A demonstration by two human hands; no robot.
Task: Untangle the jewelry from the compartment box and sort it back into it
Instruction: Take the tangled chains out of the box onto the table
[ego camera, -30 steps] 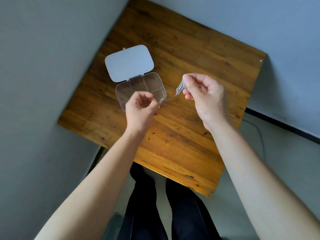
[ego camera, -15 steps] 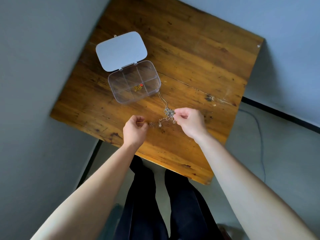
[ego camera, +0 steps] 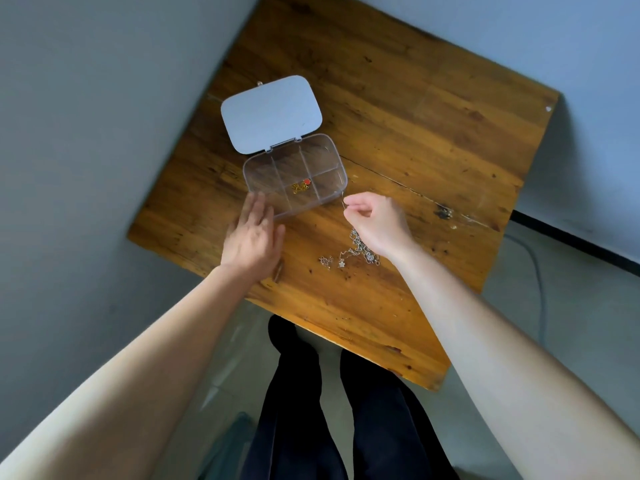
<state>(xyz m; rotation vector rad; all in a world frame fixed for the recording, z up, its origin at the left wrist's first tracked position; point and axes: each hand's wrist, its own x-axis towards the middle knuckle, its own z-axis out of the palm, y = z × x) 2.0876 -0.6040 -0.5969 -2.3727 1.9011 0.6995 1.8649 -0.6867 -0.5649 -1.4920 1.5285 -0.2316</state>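
A clear compartment box point(ego camera: 330, 160) lies on the wooden table point(ego camera: 398, 109) with its lid point(ego camera: 272, 114) folded open behind it. A gold piece with a red bead point(ego camera: 300, 186) sits in a front middle compartment. A tangle of silver chains point(ego camera: 349, 252) lies on the table in front of the box. My right hand point(ego camera: 377, 221) pinches one thin end of the silver chain, lifted near the box's front right corner. My left hand point(ego camera: 252, 237) is flat with fingers apart, its fingertips touching the box's front left corner.
The table's near edge runs just behind my wrists, with my dark-trousered legs point(ego camera: 311, 410) below it. Grey walls close in at the left and the back. A dark stain point(ego camera: 443, 213) marks the wood at the right, and a cable point(ego camera: 538, 271) hangs beyond the table's right edge.
My left hand let go of the chain and moved up to the box's corner, opening flat. My right hand moved toward the box, pulling a chain end out of the tangle.
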